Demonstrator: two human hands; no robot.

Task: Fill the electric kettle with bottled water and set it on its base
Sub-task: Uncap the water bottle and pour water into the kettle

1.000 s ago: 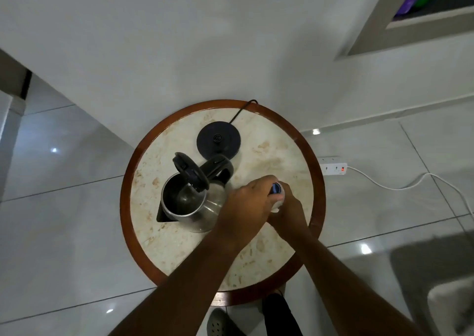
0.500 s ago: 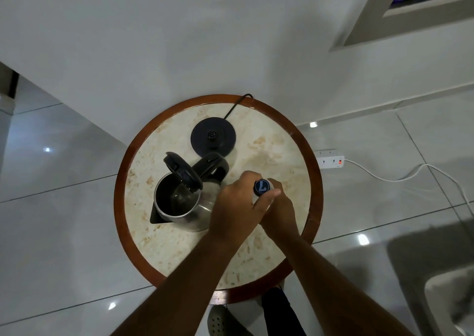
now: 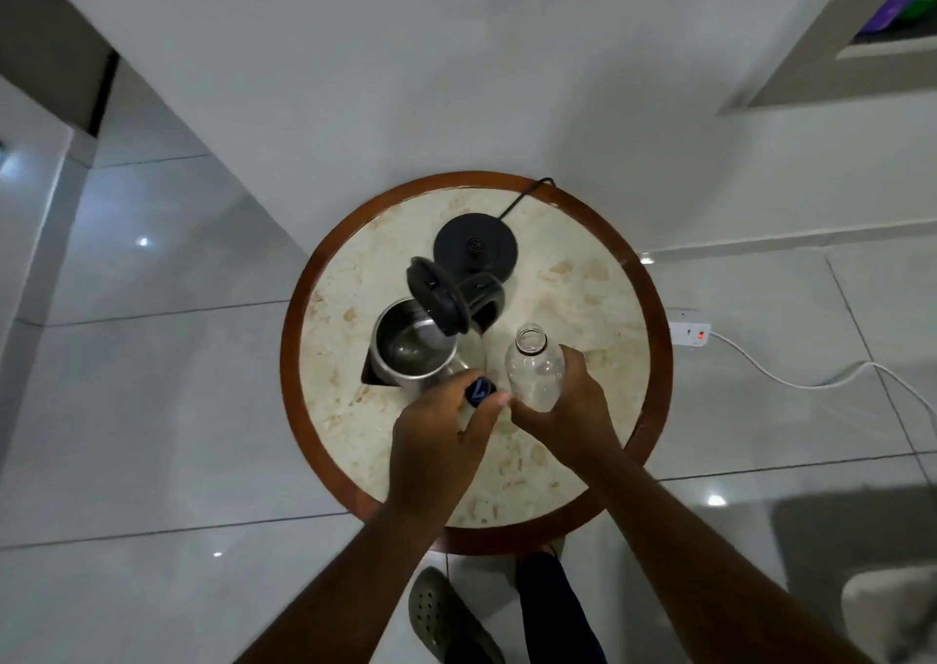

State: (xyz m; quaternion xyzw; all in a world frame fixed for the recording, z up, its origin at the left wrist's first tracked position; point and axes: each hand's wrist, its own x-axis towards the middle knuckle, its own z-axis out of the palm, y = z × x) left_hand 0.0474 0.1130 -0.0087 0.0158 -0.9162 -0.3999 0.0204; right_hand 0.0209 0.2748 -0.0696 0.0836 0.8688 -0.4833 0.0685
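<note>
A steel electric kettle (image 3: 413,351) stands on the round table (image 3: 583,278) with its black lid flipped up and its inside showing. Its black round base (image 3: 475,246) lies just behind it, with a cord running off the table's far edge. My right hand (image 3: 573,407) grips a clear plastic water bottle (image 3: 535,366), upright and uncapped, to the right of the kettle. My left hand (image 3: 441,437) pinches the blue bottle cap (image 3: 480,392) between thumb and fingers, just in front of the kettle.
The table has a marble top and a brown wooden rim, and it stands against a white wall. A white power strip (image 3: 692,333) with a red light lies on the tiled floor to the right, its cable trailing away. My feet (image 3: 446,613) are under the table's near edge.
The cap has come off the bottle. My left hand has moved left and toward me with the cap, and the bottle's open neck now shows in my right hand.
</note>
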